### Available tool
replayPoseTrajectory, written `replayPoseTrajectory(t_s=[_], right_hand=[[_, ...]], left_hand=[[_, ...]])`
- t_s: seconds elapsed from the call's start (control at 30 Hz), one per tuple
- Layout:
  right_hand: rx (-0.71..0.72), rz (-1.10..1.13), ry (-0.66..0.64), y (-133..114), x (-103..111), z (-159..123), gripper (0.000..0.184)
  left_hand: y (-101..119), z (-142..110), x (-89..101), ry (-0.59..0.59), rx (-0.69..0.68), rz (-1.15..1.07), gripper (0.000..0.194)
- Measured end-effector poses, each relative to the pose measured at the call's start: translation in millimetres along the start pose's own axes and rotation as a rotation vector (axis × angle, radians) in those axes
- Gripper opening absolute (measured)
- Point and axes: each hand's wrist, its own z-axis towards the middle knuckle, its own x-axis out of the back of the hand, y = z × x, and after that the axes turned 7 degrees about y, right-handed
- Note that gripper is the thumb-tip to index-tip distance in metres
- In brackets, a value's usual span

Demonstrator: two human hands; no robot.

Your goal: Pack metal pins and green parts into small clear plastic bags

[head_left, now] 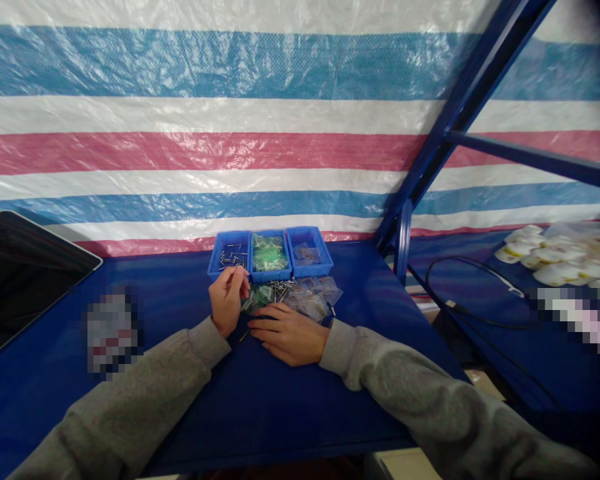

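Striped plastic sheeting point(205, 150) hangs behind a blue table point(280, 420).

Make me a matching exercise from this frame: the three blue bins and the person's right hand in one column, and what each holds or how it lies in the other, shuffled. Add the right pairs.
Column one
1. Left bin
2. Middle bin
3. Right bin
4. Right hand

Column two
A. Palm down, beside the loose pile
B. Holds clear packets
C. Holds loose metal pieces
D. Holds mostly green contents

Right pairs: 1-C, 2-D, 3-B, 4-A
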Motion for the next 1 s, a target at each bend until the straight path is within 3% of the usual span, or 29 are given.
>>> replayPoseTrajectory(t_s=[0.17,0.37,0.83,1.0], right_hand=[[0.0,-0.038,0.086,5.3,-4.7,-2.6,0.017],[-0.067,-0.091,0.135,5.5,-4.6,-3.4,0.016],[-0.196,-0.196,-0.016,-5.2,-2.6,6.3,0.01],[-0.278,-0.189,0.035,-0.8,-1.2,3.7,0.006]], left_hand=[[1.5,-0.7,-0.5,-0.011,-0.001,0.01,0.024],[2.9,-1.9,0.3,-0.041,-0.011,0.04,0.024],[5.3,-4.0,0.6,-0.065,-0.048,0.11,0.023],[5.3,-4.2,1.1,-0.07,-0.056,0.119,0.022]])
